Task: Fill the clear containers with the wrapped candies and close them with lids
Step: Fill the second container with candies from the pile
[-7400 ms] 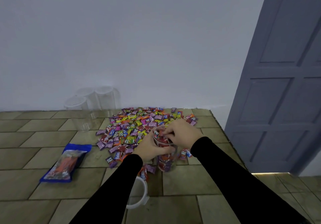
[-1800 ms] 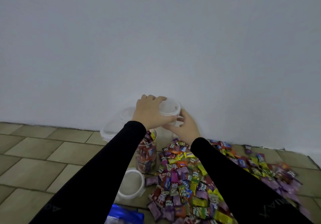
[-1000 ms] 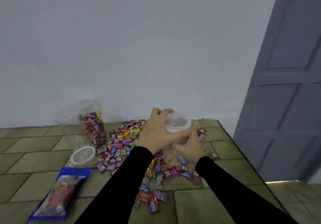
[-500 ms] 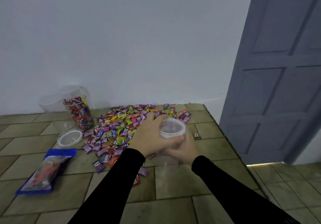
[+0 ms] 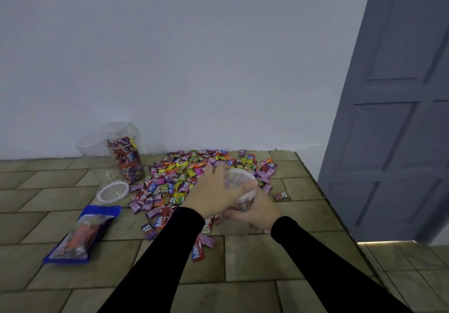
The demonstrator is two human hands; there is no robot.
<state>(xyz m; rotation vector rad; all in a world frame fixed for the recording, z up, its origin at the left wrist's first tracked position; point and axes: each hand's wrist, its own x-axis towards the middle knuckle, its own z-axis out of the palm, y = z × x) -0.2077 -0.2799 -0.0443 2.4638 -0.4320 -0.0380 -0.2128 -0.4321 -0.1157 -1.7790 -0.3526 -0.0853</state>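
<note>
Your left hand point(image 5: 213, 191) curls over the top of a clear container point(image 5: 243, 202) with its fingers round the white lid point(image 5: 239, 179), while your right hand point(image 5: 255, 211) wraps the container's body from below, just right of frame centre above the tiled tabletop point(image 5: 255, 259). To take the lid off well, keep the lower grip firm and the container upright, and lift or twist evenly. The candies point(image 5: 184, 181) lie heaped just behind your hands, a full unlidded container point(image 5: 126, 159) stands at mid-left, with a loose lid point(image 5: 112, 191) in front of it.
</note>
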